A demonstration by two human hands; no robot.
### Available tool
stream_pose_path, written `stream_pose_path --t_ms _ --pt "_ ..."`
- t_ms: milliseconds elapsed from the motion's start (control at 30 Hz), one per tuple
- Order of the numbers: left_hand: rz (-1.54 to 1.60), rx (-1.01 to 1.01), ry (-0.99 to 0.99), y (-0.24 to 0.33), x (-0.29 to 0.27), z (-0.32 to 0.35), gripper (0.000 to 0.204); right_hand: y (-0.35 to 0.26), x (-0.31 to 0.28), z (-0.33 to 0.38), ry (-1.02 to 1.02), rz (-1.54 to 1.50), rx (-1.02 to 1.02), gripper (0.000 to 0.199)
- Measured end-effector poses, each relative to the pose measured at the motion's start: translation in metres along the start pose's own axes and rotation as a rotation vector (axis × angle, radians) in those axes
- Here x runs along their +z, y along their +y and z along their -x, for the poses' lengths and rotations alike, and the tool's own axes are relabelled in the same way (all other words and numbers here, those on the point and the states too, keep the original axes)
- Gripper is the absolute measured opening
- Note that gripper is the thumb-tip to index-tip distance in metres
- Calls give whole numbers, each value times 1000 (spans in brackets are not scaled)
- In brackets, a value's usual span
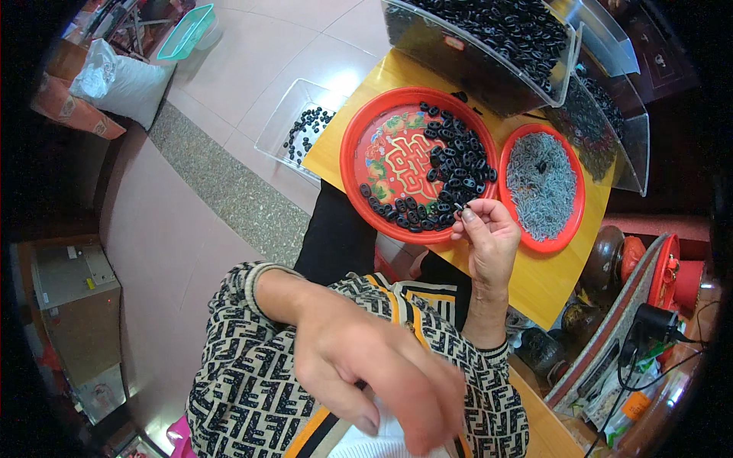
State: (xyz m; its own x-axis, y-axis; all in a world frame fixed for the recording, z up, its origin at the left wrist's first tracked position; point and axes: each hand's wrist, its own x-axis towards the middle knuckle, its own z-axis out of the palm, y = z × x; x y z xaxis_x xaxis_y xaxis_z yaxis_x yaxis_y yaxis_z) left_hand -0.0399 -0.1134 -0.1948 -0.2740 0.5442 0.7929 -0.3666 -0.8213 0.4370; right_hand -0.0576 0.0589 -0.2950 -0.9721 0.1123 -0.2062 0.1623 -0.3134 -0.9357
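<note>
My right hand (489,238) is closed in a pinch at the lower right rim of a round red tray (353,187). Between thumb and fingertips is a small piece (460,207), partly hidden, that looks grey and dark like a pin. Many black oval plastic pieces with two holes (458,149) cover the tray's right and lower parts. My left hand (374,366) is raised close to the camera, over my lap, slightly blurred. Its thumb and bent fingers stand apart with nothing visible between them. Right of the tray lies a smaller red oval tray (580,191) of grey screw-like pieces (538,183).
Both trays rest on a yellow table (546,286). Large clear bins (489,65) of black pieces stand at the far edge. A clear box (267,133) with scattered black pieces sits on the floor at left. Jars (603,256) and cables crowd the right side.
</note>
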Motion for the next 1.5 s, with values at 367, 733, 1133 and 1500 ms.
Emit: stream_pose_path --t_ms 367,733,1133,1500 --pt "-1981 -912 455 -8 -98 84 16 2 -5 2 -8 24 -21 8" --pt "-1944 -881 358 -24 -105 69 22 5 -4 1 -12 56 -21 6" --pt "-1766 -706 377 -38 -115 78 24 5 -3 3 -4 112 5 6" --pt "-271 -349 1171 -24 -91 87 17 -1 21 4 -101 102 -24 7"
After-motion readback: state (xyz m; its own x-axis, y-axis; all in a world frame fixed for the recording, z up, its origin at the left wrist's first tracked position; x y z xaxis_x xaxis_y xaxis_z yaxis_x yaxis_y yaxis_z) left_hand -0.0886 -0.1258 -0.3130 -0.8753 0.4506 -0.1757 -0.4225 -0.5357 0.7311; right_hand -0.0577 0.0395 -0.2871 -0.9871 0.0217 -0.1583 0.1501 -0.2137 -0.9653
